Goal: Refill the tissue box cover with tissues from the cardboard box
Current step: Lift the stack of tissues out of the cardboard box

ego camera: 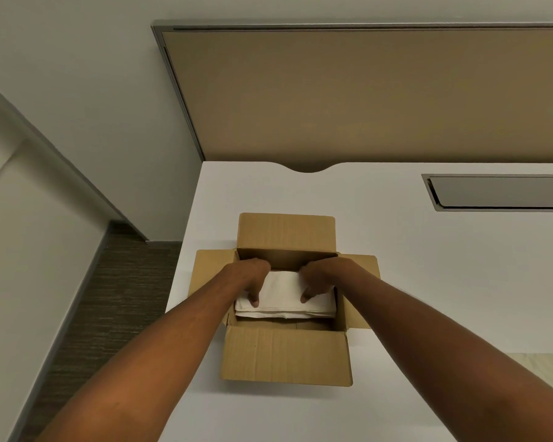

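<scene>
An open brown cardboard box [286, 355] sits on the white desk with all its flaps folded outward. Inside it lies a white stack of tissues [283, 296]. My left hand [251, 277] grips the stack's left end, thumb on top and fingers curled over the far edge. My right hand [318, 279] holds the right end the same way. The stack looks slightly raised and tilted inside the box. The fingers behind the stack are hidden. A pale beige thing [546, 365] at the right edge is only partly in view; I cannot tell if it is the tissue box cover.
The white desk [428, 282] ends at its left edge near the box, with dark carpet [109, 314] below. A tan partition panel [364, 97] stands behind the desk. A grey cable hatch [498, 193] is set in the desk at the back right.
</scene>
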Demonstrator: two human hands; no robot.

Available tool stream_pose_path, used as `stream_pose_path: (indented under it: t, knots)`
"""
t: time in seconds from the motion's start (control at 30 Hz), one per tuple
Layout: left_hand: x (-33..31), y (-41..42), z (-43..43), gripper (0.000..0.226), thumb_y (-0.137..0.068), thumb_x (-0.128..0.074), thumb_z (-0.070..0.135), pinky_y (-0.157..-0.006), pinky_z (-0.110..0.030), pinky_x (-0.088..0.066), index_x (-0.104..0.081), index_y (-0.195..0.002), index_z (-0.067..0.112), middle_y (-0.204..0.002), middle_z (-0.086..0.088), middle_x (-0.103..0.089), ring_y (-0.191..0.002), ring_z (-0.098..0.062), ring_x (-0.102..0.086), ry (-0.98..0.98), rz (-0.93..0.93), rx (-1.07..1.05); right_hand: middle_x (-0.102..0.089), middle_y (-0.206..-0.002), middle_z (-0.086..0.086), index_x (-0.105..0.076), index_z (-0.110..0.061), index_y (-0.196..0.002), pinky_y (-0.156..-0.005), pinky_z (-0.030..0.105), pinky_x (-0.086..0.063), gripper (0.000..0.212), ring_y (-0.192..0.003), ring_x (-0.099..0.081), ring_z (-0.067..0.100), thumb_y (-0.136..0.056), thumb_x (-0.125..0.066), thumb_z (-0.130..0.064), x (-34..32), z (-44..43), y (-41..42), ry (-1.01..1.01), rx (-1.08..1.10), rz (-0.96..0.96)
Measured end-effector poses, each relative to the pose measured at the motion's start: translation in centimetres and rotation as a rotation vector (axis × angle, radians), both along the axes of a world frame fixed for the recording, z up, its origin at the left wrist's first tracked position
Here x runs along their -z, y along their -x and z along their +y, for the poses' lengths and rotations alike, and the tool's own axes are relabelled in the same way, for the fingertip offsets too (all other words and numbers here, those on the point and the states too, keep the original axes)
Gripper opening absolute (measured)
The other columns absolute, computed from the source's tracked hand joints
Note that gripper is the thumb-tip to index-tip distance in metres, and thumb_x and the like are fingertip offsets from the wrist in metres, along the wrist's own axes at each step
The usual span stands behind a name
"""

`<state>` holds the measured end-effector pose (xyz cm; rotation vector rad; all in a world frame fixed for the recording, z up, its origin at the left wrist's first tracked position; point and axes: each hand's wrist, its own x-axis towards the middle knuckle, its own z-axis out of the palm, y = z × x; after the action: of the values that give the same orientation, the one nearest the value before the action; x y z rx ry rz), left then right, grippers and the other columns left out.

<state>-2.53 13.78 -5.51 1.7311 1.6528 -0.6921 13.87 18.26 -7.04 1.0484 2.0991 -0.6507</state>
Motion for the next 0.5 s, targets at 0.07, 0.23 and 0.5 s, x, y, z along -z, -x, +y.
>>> stream_pose_path:
  t: [0.07, 0.23, 0.5]
  knots:
    - [0.2, -0.1, -0.1, 0.072, -0.072, -0.081, 0.016, -0.099, -0.035, -0.049, -0.045, -0.133, 0.008, -0.135, -0.01, -0.053, -0.118, -0.027, -0.056, 0.003, 0.019, 0.009, -0.061, -0.123, 0.011, -0.049, -0.006, -0.13, -0.089, 0.034, -0.045, 0.058, -0.109, -0.058, 0.028, -0.086, -0.063, -0.042, 0.0, 0.1, 0.1, 0.001, -0.005, 0.001]
    - [0.5, -0.4, -0.3, 0.069, -0.073, -0.081, 0.018, -0.095, -0.032, -0.049, -0.046, -0.132, 0.006, -0.133, -0.011, -0.055, -0.115, -0.026, -0.058, -0.004, 0.068, 0.067, -0.062, -0.119, 0.01, -0.053, -0.006, -0.127, -0.092, 0.036, -0.046, 0.057, -0.107, -0.059, 0.027, -0.084, -0.066, -0.04, 0.5, -0.1, -0.1, -0.016, 0.02, 0.023]
    - [0.6, -1.2, -0.6, 0.079, -0.071, -0.083, 0.02, -0.103, -0.033, -0.046, -0.042, -0.136, 0.001, -0.139, -0.016, -0.048, -0.123, -0.028, -0.052, -0.055, 0.162, 0.116, -0.061, -0.12, 0.01, -0.051, -0.006, -0.128, -0.085, 0.032, -0.044, 0.06, -0.107, -0.058, 0.027, -0.086, -0.061, -0.047, 1.1, -0.2, 0.1, -0.008, -0.029, -0.014]
